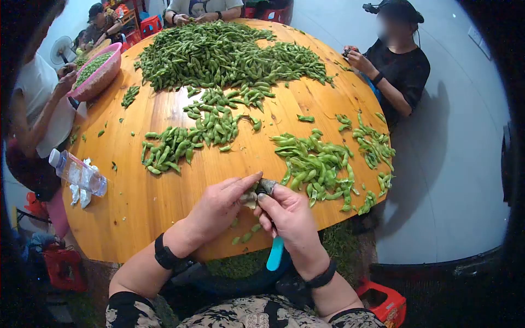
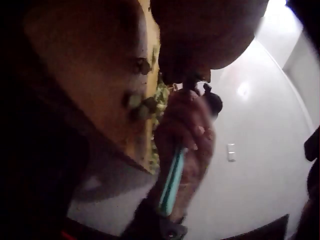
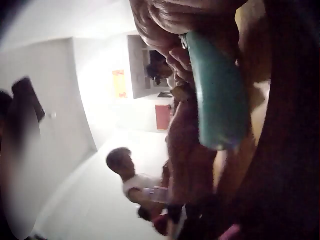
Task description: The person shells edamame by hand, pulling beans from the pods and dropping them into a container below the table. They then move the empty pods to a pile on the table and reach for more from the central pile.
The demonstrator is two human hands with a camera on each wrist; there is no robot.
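Note:
In the head view my left hand (image 1: pixel 216 203) reaches across to my right hand (image 1: pixel 288 210) over the table's near edge. A turquoise handle (image 1: pixel 275 254) sticks out below the curled fingers of the right hand, which grips it; the tool's other end is hidden. Dark grey wrapping (image 1: pixel 266 186) covers a fingertip of the right hand, and the left fingertips come right up to it. Something pale (image 1: pixel 249 199) shows between the hands; I cannot tell whether the left hand pinches it. The right wrist view shows the turquoise handle (image 3: pixel 217 95) up close.
Loose green soybean pods (image 1: pixel 317 164) lie beyond the right hand, others (image 1: pixel 169 147) ahead to the left. A large pod heap (image 1: pixel 219 54) covers the far side. At left are a plastic bottle (image 1: pixel 82 174) and a pink basin (image 1: pixel 101 76) of beans. Other people sit around the table.

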